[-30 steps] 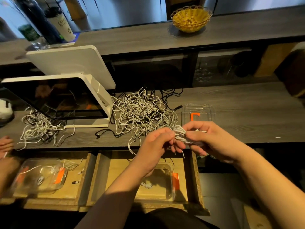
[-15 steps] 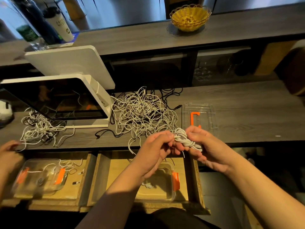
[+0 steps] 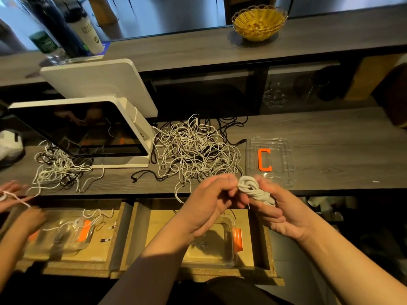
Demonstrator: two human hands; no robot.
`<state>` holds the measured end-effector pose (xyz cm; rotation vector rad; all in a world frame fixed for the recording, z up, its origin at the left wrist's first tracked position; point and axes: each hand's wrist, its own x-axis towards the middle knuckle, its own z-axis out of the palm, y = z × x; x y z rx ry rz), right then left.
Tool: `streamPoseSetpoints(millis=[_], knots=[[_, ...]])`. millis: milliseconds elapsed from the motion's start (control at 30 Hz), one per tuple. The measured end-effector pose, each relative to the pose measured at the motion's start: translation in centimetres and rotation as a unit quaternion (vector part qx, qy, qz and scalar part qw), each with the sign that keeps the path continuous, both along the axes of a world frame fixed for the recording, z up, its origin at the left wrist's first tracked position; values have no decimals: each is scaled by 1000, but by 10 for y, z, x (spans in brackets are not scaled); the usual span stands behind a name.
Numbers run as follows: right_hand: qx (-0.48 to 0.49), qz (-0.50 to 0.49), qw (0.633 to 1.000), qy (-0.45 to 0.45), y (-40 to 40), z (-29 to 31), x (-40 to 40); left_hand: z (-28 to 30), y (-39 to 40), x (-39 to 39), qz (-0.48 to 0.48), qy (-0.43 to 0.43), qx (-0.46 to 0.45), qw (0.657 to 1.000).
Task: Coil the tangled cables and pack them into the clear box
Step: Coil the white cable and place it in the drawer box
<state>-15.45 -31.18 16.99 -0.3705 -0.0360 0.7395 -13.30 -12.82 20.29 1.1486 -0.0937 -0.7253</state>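
The coiled white cable (image 3: 255, 191) sat gripped in the right hand (image 3: 279, 208), above the near clear box (image 3: 229, 236); the left hand (image 3: 209, 205) pinched its end, which probably wanted tucking snugly.

A yellow wicker basket (image 3: 259, 23) sits on the upper shelf, a white monitor (image 3: 88, 130) lower left.

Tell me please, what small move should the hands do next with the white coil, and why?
Probably tuck in the loose end, then lower the coil into the clear box in the drawer below. The right hand holds the coil already wound into a bundle, the left hand pinches its top, and a short tail sticks out underneath. The box sits open beneath the hands.
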Motion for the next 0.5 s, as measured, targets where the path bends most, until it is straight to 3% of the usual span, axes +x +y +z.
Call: streamPoseSetpoints(millis=[100,167,367,500], knots=[[-246,-42,968,-18,2,14,-1,-6,15,12,2,-82,142,986],[-347,-50,935,-49,3,14,-1,-13,21,14,-14,-102,193,976],[-436,-48,895,-83,25,-4,-1,-37,35,3,35,-107,211,971],[-478,-83,873,-48,43,-29,-2,-65,53,-10,118,-35,242,962]])
